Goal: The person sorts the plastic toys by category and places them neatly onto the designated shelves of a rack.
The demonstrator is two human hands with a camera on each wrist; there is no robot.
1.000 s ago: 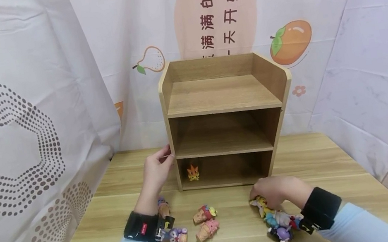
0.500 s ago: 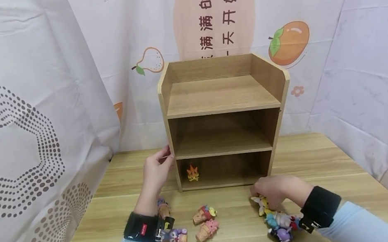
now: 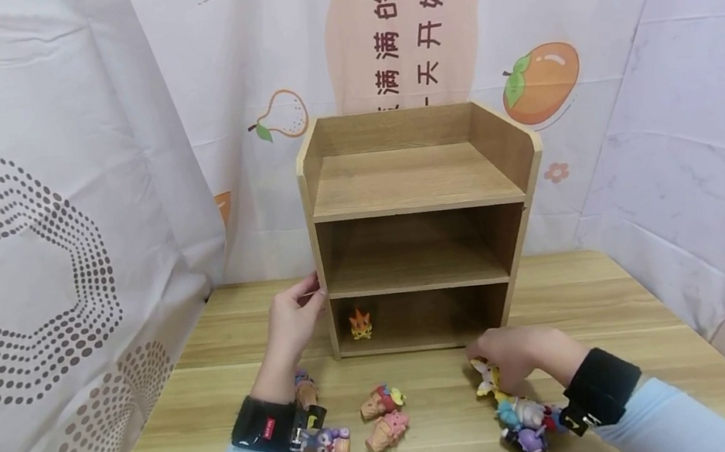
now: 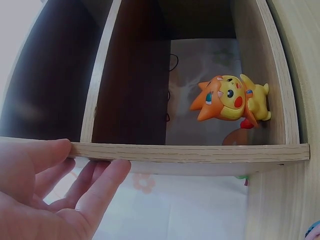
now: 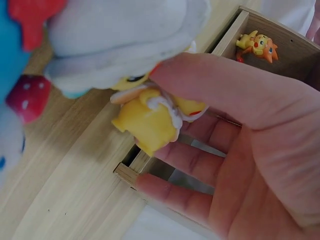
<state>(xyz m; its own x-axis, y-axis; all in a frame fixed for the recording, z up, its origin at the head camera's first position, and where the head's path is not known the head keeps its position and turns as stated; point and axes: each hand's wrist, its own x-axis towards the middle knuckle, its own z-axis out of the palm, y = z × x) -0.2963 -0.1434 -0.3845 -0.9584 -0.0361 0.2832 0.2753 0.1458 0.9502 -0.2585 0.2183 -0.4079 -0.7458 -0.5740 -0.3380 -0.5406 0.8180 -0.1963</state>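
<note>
Figurine [image 3: 360, 325] in shelf [image 3: 415, 180], bottom left

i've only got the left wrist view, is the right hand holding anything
Observer: Yes, the right hand holds a small yellow and white figure.
Operator: ok and is anything lying on the table in front of the shelf unit
Observer: Yes, a pink-topped cone figure and a red-topped cone figure lie side by side there.
Operator: anything else near the right hand
Observer: A purple and black figure lies on the table, closer to the person than the yellow and white figure.
</note>
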